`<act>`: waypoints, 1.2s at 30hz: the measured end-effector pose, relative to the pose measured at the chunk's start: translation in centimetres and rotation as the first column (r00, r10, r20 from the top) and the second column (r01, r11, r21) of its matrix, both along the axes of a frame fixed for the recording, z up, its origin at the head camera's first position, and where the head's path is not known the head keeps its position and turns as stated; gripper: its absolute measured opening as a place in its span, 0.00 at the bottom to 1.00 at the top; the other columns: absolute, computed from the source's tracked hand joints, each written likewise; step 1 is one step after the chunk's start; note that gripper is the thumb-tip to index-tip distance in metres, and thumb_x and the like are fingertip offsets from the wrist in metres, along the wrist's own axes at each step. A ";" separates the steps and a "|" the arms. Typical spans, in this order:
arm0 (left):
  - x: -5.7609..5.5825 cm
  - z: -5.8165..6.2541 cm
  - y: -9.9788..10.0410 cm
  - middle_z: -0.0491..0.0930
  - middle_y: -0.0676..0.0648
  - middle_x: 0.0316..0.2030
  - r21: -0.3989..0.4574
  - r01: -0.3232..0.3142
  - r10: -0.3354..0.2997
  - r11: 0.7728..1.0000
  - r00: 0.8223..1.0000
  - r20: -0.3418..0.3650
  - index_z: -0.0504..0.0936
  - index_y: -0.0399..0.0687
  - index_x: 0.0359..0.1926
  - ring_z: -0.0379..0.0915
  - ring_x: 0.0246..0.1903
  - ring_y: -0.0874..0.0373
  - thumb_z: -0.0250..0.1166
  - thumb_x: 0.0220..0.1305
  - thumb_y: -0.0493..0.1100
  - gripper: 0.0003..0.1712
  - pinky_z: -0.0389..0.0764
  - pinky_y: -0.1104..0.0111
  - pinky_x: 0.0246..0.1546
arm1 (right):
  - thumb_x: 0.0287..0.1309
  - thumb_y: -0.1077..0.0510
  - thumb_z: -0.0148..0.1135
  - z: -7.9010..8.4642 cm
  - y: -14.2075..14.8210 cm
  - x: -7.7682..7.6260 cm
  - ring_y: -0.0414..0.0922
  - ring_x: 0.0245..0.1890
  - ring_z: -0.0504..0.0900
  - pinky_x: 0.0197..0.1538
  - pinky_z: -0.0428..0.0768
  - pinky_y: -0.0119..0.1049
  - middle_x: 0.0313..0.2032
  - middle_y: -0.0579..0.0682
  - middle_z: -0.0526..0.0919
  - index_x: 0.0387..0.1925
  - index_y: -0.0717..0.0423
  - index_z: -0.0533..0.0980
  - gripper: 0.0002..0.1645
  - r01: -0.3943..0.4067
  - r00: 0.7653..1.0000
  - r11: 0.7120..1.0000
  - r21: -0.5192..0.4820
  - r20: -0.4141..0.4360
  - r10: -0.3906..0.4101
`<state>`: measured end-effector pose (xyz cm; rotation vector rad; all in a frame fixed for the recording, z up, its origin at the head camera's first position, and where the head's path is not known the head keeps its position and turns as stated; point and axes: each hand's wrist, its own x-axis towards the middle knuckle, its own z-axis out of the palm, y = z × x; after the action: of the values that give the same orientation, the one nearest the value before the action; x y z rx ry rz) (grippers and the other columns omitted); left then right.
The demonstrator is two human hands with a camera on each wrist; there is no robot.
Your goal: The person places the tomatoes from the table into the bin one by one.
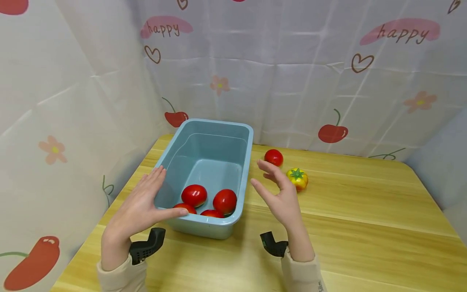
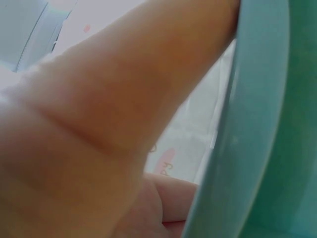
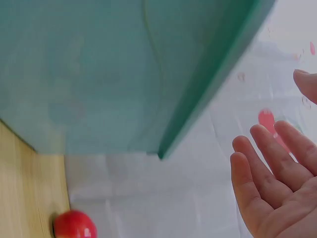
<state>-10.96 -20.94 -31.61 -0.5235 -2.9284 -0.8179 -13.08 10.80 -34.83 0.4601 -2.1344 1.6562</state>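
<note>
A blue plastic bin (image 1: 204, 229) stands on the table, with several glossy red tomato-like balls (image 1: 194, 195) at its near end. My left hand (image 1: 136, 207) lies at the bin's near left corner, fingers fairly straight along the left side and thumb reaching to the front rim. In the left wrist view, the thumb (image 2: 148, 64) meets the bin's rim (image 2: 247, 109). To the right of the bin, my right hand (image 1: 282, 198) hovers with spread, slightly bent fingers and holds nothing. Beyond it sit a red ball (image 1: 273, 157) and a yellow-orange tomato-like piece (image 1: 297, 179) with a green leafy top.
The wooden table (image 1: 365, 227) extends to the right of the bin. A white curtain (image 1: 292, 81) printed with cherries, flowers and hearts hangs behind and along the left side. Each wrist carries a black camera mount (image 1: 147, 245).
</note>
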 end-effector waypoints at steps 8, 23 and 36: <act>0.0 0.0 0.0 0.46 0.36 0.71 0.000 0.003 -0.003 1.000 1.000 0.000 0.50 0.30 0.70 0.39 0.70 0.43 0.68 0.46 0.68 0.65 0.42 0.52 0.69 | 0.56 0.63 0.64 -0.1 2.7 -0.4 0.44 0.55 0.73 0.58 0.71 0.30 0.54 0.51 0.77 0.57 0.59 0.73 0.26 0.079 0.996 0.995 -0.065 0.034 -0.077; 0.1 0.2 0.0 0.46 0.36 0.71 0.005 0.007 -0.007 1.000 1.000 0.004 0.50 0.30 0.70 0.39 0.70 0.42 0.68 0.46 0.68 0.65 0.41 0.52 0.69 | 0.59 0.55 0.63 -2.7 6.7 -2.4 0.46 0.59 0.70 0.64 0.66 0.41 0.58 0.54 0.74 0.60 0.61 0.69 0.29 0.252 0.947 0.967 -0.046 0.218 -0.236; 0.1 0.2 0.0 0.46 0.36 0.71 0.007 0.008 -0.008 1.000 1.000 0.002 0.50 0.31 0.70 0.39 0.70 0.43 0.68 0.46 0.68 0.65 0.42 0.52 0.69 | 0.55 0.52 0.67 -5.2 8.2 -4.2 0.46 0.60 0.69 0.67 0.62 0.39 0.58 0.53 0.74 0.59 0.60 0.71 0.31 0.380 0.889 0.920 -0.091 0.311 -0.336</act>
<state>-10.87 -20.90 -31.45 -0.5342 -2.9261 -0.8300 -17.24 18.97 -40.04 -0.2328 -2.1059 1.7256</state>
